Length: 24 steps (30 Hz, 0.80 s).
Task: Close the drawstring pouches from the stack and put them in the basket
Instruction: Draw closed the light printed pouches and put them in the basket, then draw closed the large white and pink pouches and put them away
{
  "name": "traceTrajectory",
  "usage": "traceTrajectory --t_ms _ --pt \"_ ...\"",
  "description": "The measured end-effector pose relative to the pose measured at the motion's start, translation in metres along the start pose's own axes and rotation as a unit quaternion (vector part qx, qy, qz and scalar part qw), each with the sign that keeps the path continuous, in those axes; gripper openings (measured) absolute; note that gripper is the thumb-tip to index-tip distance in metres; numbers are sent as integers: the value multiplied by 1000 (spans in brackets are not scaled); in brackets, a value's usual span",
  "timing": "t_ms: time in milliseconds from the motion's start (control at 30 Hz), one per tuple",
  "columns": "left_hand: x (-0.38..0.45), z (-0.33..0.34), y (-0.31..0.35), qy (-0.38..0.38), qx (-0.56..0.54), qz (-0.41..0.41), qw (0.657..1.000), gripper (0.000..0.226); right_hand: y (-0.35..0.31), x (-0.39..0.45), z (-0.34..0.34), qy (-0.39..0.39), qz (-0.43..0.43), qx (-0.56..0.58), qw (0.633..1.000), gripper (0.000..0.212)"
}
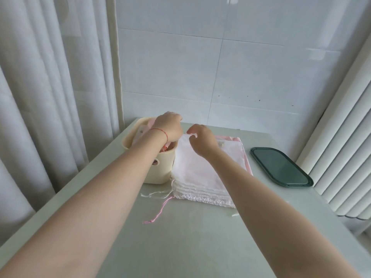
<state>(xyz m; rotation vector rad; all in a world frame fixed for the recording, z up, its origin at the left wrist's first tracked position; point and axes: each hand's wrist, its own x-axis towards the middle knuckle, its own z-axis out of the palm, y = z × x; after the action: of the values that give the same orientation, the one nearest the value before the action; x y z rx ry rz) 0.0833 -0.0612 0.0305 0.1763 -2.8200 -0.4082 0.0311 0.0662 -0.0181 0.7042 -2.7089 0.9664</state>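
Head camera is giving me both arms stretched over the table [180,237]. My left hand [167,126] is reaching down into the cream basket [158,171], fingers hidden inside, so I cannot tell what they are doing. My right hand [201,140] is pinching the far corner of the top pouch [192,167], fingers curled on the fabric. That stack of pouches [208,194] is lying just beside the basket, cords trailing toward me. Off right, a dark green tray [281,167] is sitting.
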Motion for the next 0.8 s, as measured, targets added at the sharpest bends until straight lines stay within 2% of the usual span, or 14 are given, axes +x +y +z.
traceTrajectory --t_ms 67,133,167,233,300,367,433,533,667,800 --pt "-2 7 25 12 -70 28 997 46 10 -13 -15 -90 28 -20 995 25" --pt "-8 18 48 28 -118 60 991 47 20 -31 -31 -231 18 -67 970 20" --pt "-12 25 57 29 -131 69 989 45 26 -40 -36 -291 5 -109 951 27" --pt "-18 43 67 16 -147 65 987 40 38 -54 -38 -355 -9 -179 918 40" --pt "-24 63 72 -12 -151 52 987 36 55 -61 -34 -353 -4 -187 917 38" --pt "-29 83 70 -32 -150 25 988 34 68 -64 -28 -325 1 -166 931 28" --pt "-31 99 61 -26 -146 -21 989 32 74 -65 -23 -275 -1 -163 948 19" --pt "-30 111 43 13 -115 -84 990 31 77 -64 -19 -199 24 -183 962 24" --pt "-29 123 18 -3 -116 -67 991 27 90 -58 -16 -213 54 -224 950 30" --pt "-28 132 20 -12 -56 -65 996 30 101 -51 -17 -98 102 -157 977 18"
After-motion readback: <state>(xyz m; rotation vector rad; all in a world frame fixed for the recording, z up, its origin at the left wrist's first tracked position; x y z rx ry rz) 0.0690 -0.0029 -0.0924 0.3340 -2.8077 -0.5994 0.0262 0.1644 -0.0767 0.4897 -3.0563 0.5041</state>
